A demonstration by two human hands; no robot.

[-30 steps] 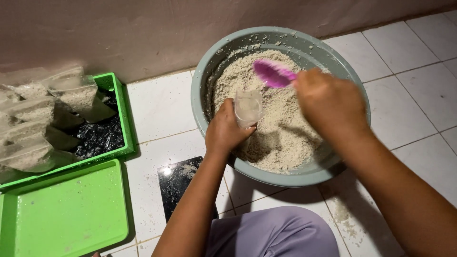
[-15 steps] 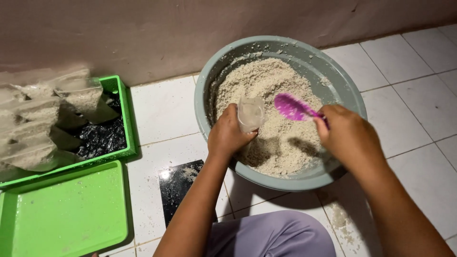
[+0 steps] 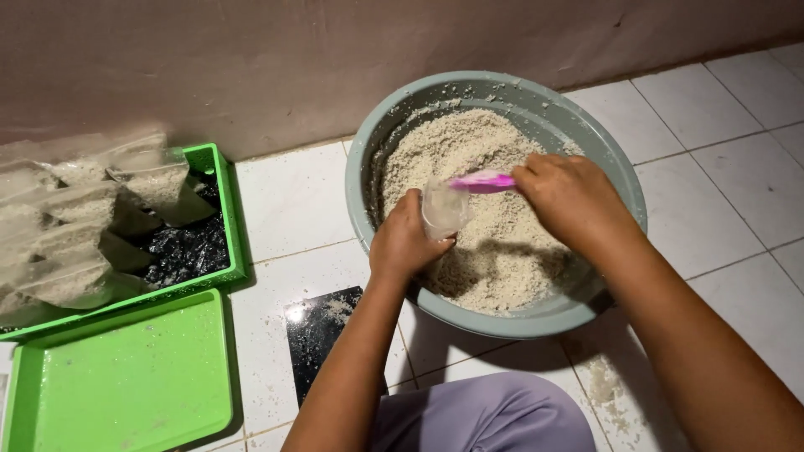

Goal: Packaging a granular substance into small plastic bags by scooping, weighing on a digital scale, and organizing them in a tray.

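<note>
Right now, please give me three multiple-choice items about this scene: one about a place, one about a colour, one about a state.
1. Where is the grey basin?
A. on the tiled floor, near the wall
B. inside the green tray
C. on a table

2. What colour is the scoop in the right hand?
A. blue
B. pink
C. yellow

3. How does the small clear bag in the left hand stand?
A. flat on the floor
B. tied shut
C. held over the grain, with the scoop at its mouth

Answers:
1 A: white tiles show around the basin.
2 B: the scoop is bright pink.
3 C: the scoop's tip meets the bag's top.
</note>
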